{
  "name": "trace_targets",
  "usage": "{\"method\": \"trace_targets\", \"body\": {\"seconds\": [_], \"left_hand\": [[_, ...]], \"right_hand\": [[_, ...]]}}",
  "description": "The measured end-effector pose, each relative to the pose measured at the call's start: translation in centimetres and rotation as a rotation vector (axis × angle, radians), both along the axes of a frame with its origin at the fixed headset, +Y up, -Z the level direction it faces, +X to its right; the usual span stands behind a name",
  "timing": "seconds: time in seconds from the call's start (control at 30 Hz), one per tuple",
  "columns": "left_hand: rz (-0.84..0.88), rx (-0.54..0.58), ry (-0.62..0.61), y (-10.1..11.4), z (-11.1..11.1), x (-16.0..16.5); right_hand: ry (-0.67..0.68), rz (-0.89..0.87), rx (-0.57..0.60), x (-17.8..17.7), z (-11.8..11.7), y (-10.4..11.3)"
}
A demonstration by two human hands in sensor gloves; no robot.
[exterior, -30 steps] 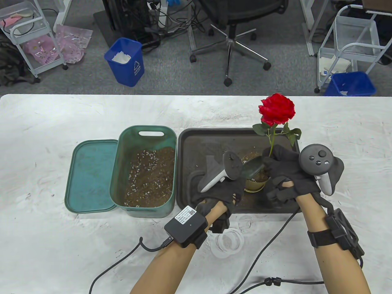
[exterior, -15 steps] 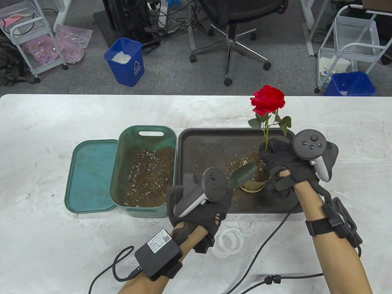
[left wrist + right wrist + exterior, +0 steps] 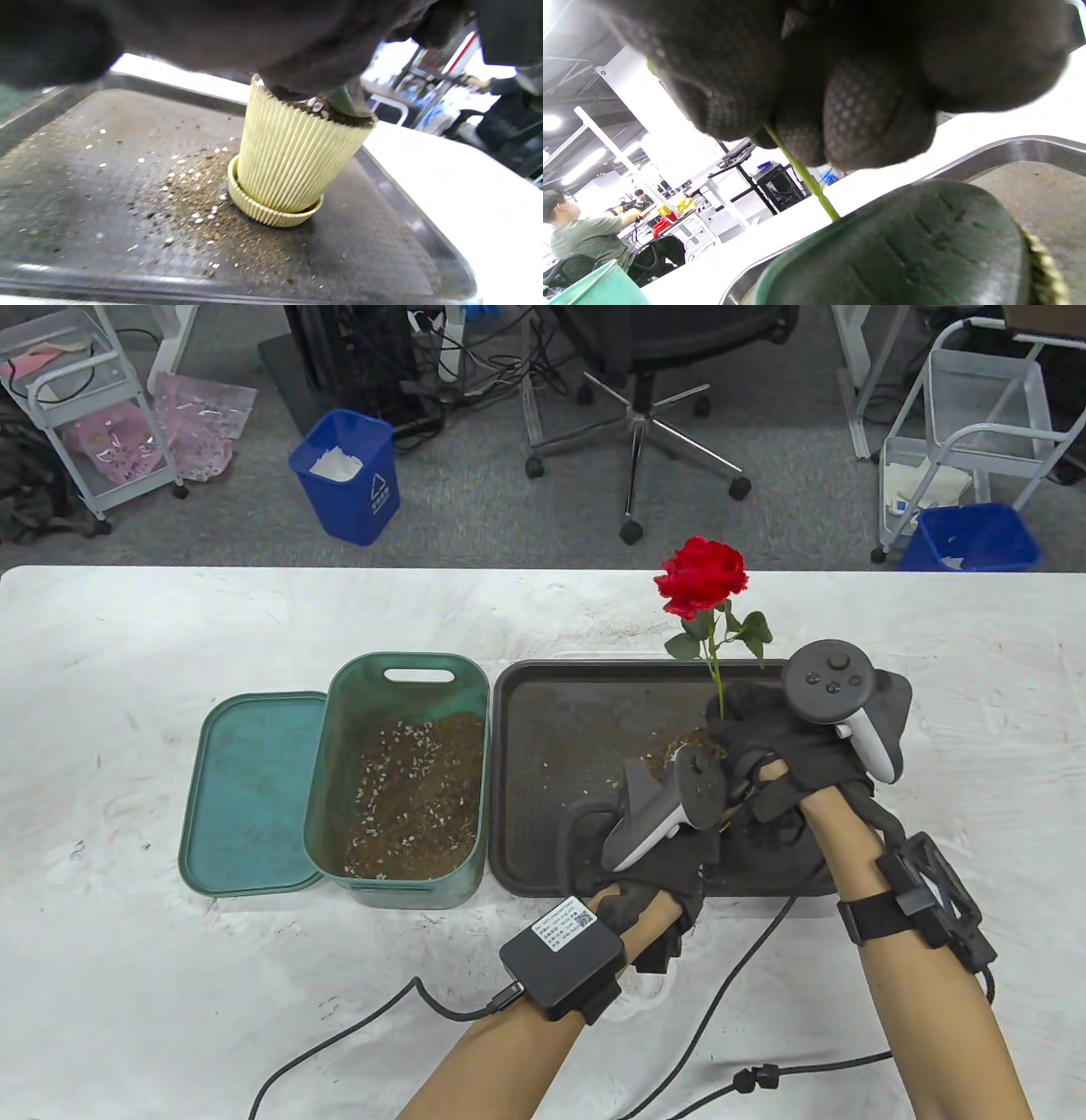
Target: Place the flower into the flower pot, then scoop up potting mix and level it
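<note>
A red rose point(image 3: 702, 577) stands upright on a thin green stem point(image 3: 801, 169). My right hand point(image 3: 755, 746) pinches the stem just above the ribbed cream flower pot point(image 3: 292, 161). The pot sits on its saucer at the right of the dark tray point(image 3: 551, 780) and holds potting mix up to the rim. My left hand point(image 3: 670, 857) grips a green scoop point(image 3: 903, 245), whose blade lies over the pot's top beside the stem. In the table view both hands hide the pot and the scoop.
The green tub of potting mix point(image 3: 407, 789) stands left of the tray, and its teal lid point(image 3: 254, 789) lies further left. Spilled mix point(image 3: 199, 199) dots the tray beside the pot. Cables trail over the table's front edge. A chair and blue bins stand behind the table.
My left hand drew the scoop back toward the tub and front edge, then returned it over the pot. The rose and my right hand shifted left.
</note>
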State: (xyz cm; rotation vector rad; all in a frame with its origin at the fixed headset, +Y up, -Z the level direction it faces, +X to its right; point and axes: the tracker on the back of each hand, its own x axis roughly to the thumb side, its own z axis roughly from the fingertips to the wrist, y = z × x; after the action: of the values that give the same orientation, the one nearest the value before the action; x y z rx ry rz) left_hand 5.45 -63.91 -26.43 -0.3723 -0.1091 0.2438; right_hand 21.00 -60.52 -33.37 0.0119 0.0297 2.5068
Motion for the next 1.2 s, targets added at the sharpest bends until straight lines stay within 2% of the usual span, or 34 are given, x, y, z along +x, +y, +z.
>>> {"method": "trace_targets", "body": {"seconds": [0.23, 0.43, 0.7, 0.8, 0.87, 0.97, 1.07, 1.2], "left_hand": [[-0.253, -0.099, -0.048, 0.8, -1.2, 1.9], [-0.232, -0.02, -0.056, 0.0, 0.0, 2.0], [-0.237, -0.106, -0.053, 0.3, -0.8, 1.5], [-0.16, -0.07, -0.045, 0.2, -0.4, 1.1], [-0.051, 0.007, -0.033, 0.3, 0.5, -0.1], [0.011, 0.017, -0.054, 1.2, 2.0, -2.7], [0.071, -0.053, -0.026, 1.8, 2.9, -6.4], [0.244, -0.088, 0.094, 0.0, 2.3, -8.6]], "right_hand": [[-0.015, -0.027, 0.021, 0.3, 0.0, -0.3], [-0.016, -0.051, 0.026, 0.8, 0.0, -0.4], [-0.003, -0.046, 0.053, 0.4, 0.4, -0.5], [-0.012, -0.042, 0.078, 0.4, 0.6, -0.5], [-0.015, -0.062, 0.079, 0.4, 0.7, -0.7], [-0.031, -0.067, 0.079, 0.7, 0.7, -0.8], [-0.042, -0.078, 0.077, 1.2, 0.8, -0.9], [-0.056, -0.121, 0.066, 1.8, 0.7, -1.2]]}}
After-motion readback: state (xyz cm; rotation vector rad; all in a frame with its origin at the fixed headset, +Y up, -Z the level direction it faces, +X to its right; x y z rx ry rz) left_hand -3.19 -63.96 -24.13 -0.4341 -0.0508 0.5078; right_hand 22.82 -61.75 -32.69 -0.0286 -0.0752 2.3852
